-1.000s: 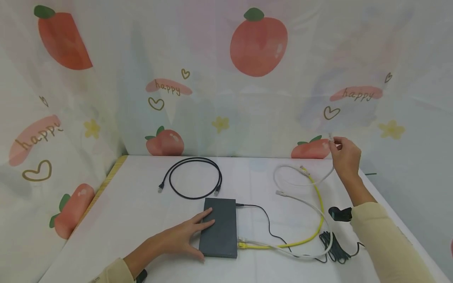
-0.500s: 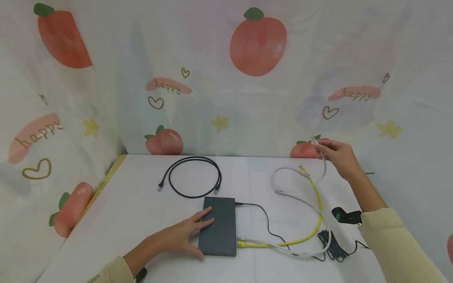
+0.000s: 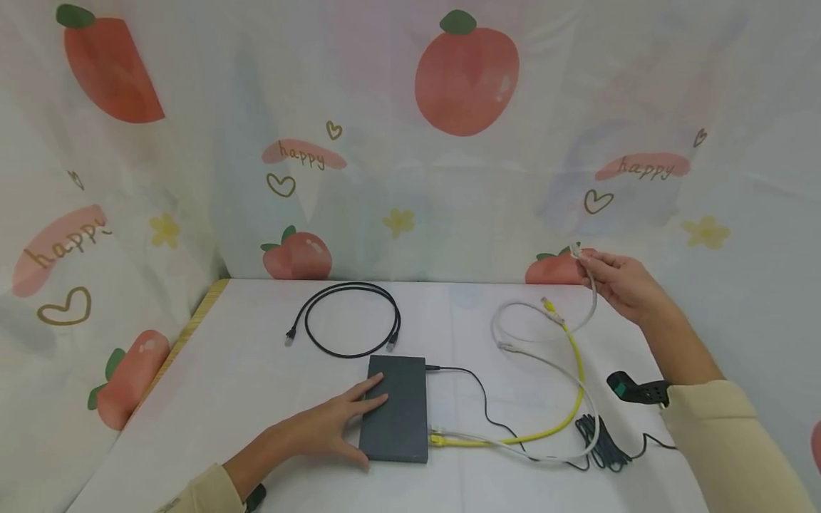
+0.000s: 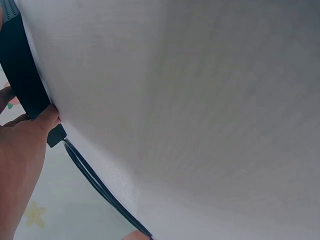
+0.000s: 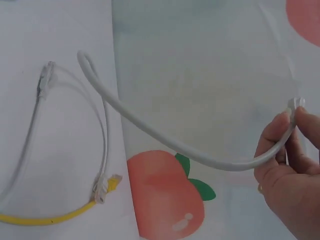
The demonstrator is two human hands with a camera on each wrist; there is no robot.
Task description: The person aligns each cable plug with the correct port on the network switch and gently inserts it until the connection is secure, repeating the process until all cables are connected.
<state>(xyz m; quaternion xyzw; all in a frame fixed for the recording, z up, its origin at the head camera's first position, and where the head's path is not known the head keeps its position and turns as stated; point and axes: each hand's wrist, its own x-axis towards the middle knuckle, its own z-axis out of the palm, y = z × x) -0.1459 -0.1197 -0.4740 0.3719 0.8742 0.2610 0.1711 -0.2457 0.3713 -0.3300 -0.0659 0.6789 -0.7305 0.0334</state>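
Note:
My right hand (image 3: 631, 288), above the table's back right, pinches one plug end of a white Ethernet cable (image 5: 175, 145) between thumb and fingers. From there the cable bends down in a loop; its other plug (image 5: 100, 190) lies beside the yellow cable's free plug (image 5: 114, 184). My left hand (image 3: 323, 431) rests on the left part of a dark flat box (image 3: 400, 410) like a network switch, two fingers straight on top and the thumb at its near left edge. A yellow Ethernet cable (image 3: 580, 370) and a second white Ethernet cable (image 3: 580, 452) run from the box's right side.
Behind the box lies a coiled black Ethernet cable (image 3: 349, 356). A thin black power cord (image 3: 484, 402) leads from the box's upper right to a bundled coil (image 3: 603, 445). The second white cable's loose plug (image 3: 509, 348) lies right of the box. Printed cloth (image 3: 462, 192) hangs behind the table.
My right hand has moved left and turned, carrying the white Ethernet cable's plug, then shifted slightly right. The left hand stays on the box.

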